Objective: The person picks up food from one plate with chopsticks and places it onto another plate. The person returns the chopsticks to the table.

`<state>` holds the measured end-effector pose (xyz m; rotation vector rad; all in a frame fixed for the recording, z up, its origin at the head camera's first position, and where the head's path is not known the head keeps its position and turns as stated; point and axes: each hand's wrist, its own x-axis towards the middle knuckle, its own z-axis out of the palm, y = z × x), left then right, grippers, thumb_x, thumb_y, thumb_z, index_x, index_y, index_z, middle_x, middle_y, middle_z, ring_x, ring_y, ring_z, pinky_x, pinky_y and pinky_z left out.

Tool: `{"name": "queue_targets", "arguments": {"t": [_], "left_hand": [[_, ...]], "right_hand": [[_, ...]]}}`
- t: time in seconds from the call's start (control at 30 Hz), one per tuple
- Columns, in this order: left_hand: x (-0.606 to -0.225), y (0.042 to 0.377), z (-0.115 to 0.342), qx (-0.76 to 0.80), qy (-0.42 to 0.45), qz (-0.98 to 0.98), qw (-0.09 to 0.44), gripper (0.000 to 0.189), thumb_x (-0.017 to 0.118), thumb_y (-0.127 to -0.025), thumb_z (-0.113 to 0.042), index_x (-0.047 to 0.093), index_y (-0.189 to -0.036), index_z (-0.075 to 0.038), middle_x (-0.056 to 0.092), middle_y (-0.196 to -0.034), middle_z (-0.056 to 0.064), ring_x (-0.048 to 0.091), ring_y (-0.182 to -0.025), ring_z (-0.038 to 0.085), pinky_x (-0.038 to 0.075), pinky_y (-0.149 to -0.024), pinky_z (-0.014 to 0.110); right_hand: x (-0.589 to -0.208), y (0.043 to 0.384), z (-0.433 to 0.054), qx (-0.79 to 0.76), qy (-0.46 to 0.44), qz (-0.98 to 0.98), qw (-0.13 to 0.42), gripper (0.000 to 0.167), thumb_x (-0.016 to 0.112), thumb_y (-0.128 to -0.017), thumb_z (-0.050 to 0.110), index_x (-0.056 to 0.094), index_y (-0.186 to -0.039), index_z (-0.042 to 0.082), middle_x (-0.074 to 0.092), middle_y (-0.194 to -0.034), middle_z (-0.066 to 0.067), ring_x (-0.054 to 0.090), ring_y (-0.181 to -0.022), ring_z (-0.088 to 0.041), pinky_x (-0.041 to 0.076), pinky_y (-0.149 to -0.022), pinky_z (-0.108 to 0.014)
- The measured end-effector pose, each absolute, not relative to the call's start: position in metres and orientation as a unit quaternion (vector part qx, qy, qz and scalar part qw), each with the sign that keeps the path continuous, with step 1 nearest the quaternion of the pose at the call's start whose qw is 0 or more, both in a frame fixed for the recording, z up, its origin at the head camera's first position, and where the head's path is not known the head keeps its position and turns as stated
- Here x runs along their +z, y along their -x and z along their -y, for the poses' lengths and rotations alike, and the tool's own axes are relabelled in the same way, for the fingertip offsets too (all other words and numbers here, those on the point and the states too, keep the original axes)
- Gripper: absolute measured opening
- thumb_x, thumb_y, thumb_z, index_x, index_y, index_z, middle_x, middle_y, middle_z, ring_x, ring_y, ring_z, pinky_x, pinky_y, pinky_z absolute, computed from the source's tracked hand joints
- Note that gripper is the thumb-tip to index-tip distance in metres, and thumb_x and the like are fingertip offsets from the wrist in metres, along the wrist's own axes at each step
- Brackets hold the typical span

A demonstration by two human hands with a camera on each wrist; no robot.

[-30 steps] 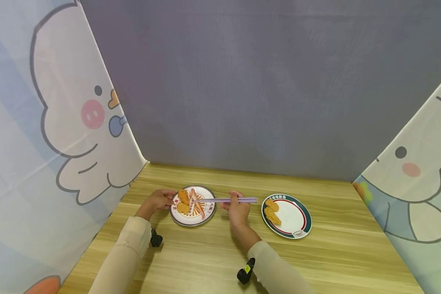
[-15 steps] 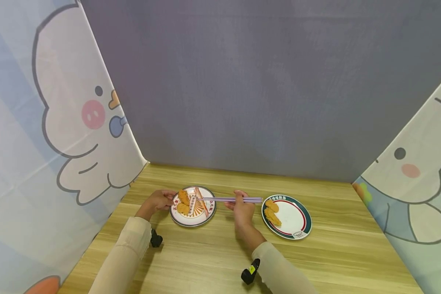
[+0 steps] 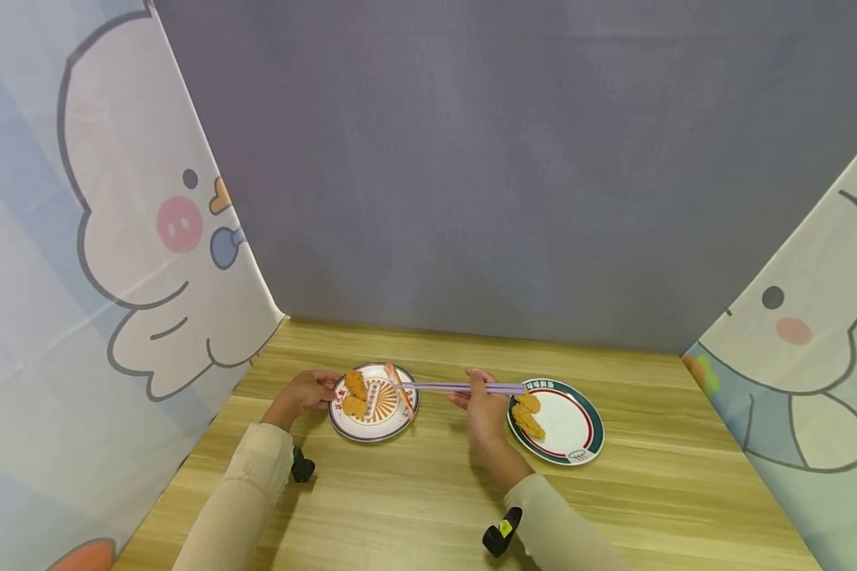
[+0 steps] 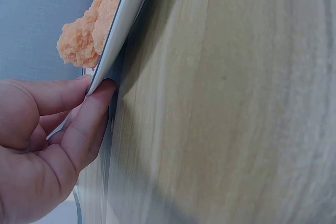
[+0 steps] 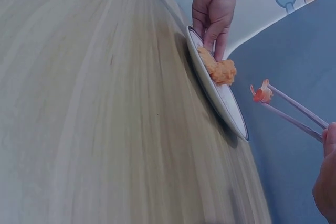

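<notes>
My left hand point(image 3: 310, 390) pinches the left rim of a white patterned plate point(image 3: 360, 431); in the left wrist view the thumb lies above the rim and fingers below. Two golden fried chicken pieces point(image 3: 355, 385) lie on that plate's left side. My right hand point(image 3: 486, 408) holds a pair of purple chopsticks point(image 3: 436, 386) pointing left. Their tips grip a long reddish-white food strip point(image 3: 403, 400), its exact kind unclear. In the right wrist view the strip point(image 5: 261, 93) hangs above the plate, apart from its surface.
A second plate point(image 3: 596, 424) with a dark green rim stands to the right, near my right hand, with fried chicken pieces point(image 3: 528, 420) on its left side. The wooden table point(image 3: 414, 507) ends at a grey backdrop point(image 3: 471, 198). Cartoon-printed cloth walls point(image 3: 171, 333) flank both sides.
My right hand has moved right with the chopsticks, and the strip has shifted from the plate's middle towards its right edge. The left hand stays on the rim.
</notes>
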<state>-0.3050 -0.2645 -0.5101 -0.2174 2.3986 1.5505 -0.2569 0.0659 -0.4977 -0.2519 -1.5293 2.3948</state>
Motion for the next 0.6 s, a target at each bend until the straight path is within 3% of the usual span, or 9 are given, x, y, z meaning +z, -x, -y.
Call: {"name": "queue_targets", "arguments": {"t": [0.37, 0.6], "left_hand": [[-0.509, 0.303, 0.263, 0.542, 0.077, -0.826, 0.134, 0.047, 0.064, -0.090, 0.013, 0.056, -0.137, 0.010, 0.064, -0.104, 0.013, 0.062, -0.081, 0.013, 0.057, -0.068, 0.025], [-0.508, 0.302, 0.262, 0.538, 0.083, -0.829, 0.131, 0.045, 0.063, -0.091, 0.012, 0.057, -0.136, 0.009, 0.064, -0.105, 0.014, 0.061, -0.080, 0.012, 0.055, -0.066, 0.024]], "right_hand": [[-0.485, 0.250, -0.088, 0.841, 0.082, 0.514, 0.146, 0.021, 0.051, -0.105, 0.010, 0.065, -0.107, -0.006, 0.063, -0.081, -0.009, 0.071, -0.058, -0.014, 0.061, -0.059, -0.027], [-0.479, 0.249, -0.102, 0.842, 0.087, 0.509, 0.157, 0.022, 0.051, -0.105, 0.010, 0.063, -0.111, -0.008, 0.063, -0.083, -0.008, 0.071, -0.059, -0.014, 0.061, -0.059, -0.027]]}}
